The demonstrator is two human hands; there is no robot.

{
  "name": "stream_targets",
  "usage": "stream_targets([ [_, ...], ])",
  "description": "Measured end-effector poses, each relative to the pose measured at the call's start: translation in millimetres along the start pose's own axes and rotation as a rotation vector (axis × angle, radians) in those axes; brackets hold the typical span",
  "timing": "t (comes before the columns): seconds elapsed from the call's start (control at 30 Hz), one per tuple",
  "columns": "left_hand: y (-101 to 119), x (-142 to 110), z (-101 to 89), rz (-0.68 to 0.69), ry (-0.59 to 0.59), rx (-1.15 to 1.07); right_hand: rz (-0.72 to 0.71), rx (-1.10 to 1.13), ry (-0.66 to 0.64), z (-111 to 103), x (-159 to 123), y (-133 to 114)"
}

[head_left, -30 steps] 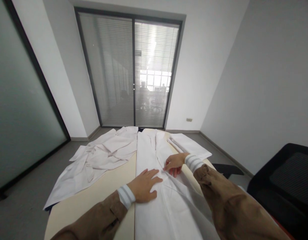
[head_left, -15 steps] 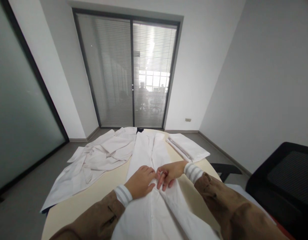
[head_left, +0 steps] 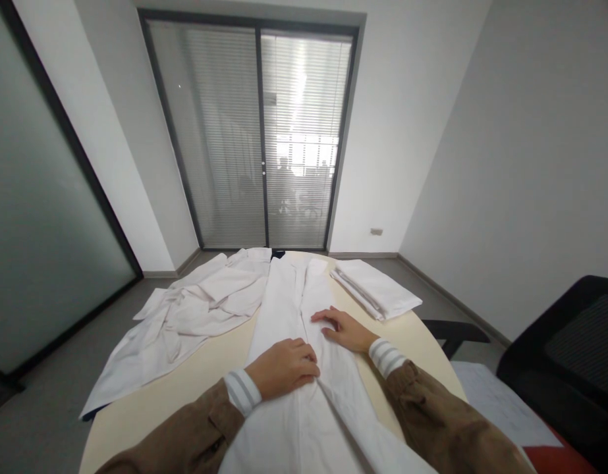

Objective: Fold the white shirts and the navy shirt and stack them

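Note:
A long white coat (head_left: 284,296) lies lengthwise on the table, its buttoned front running down the middle and its near end reaching the bottom of the view. My left hand (head_left: 286,368) is on the coat's front seam, fingers curled and pressed together at the edge of the cloth. Whatever sits under those fingertips is hidden. A little farther up and to the right, my right hand (head_left: 347,329) hovers at or just touches the coat's right half, its fingers apart and holding nothing. Creases run down the cloth below both hands.
Rumpled white garments (head_left: 185,316) spread over the left side of the round, pale table (head_left: 155,415). A folded white garment (head_left: 383,289) lies at the back right. To the right stands a black mesh chair (head_left: 570,355), with a white sheet (head_left: 501,401) beside it.
My right hand has moved away from the left hand, up and to the right, and its fingers have spread. My left hand has shifted slightly right and down along the seam.

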State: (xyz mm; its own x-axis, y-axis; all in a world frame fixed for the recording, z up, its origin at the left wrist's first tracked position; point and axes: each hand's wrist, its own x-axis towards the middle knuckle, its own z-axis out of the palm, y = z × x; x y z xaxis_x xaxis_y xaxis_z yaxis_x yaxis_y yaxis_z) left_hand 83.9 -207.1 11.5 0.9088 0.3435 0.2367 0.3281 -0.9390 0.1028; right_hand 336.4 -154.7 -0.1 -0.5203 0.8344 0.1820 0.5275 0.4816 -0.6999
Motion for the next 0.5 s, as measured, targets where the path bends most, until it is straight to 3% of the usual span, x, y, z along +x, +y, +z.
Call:
stream_targets([
  [0.13, 22, 9, -8.7, 0.064, -0.031, -0.106, -0.039, -0.131, 0.001, 8, -5, -2],
  [0.3, 53, 23, -6.0, 0.197, -0.042, -0.171, -0.047, -0.147, -0.009, 7, -5, -1],
  [0.5, 63, 18, -10.0, 0.315, -0.157, -0.171, -0.025, -0.105, 0.009, 9, -4, 6],
])
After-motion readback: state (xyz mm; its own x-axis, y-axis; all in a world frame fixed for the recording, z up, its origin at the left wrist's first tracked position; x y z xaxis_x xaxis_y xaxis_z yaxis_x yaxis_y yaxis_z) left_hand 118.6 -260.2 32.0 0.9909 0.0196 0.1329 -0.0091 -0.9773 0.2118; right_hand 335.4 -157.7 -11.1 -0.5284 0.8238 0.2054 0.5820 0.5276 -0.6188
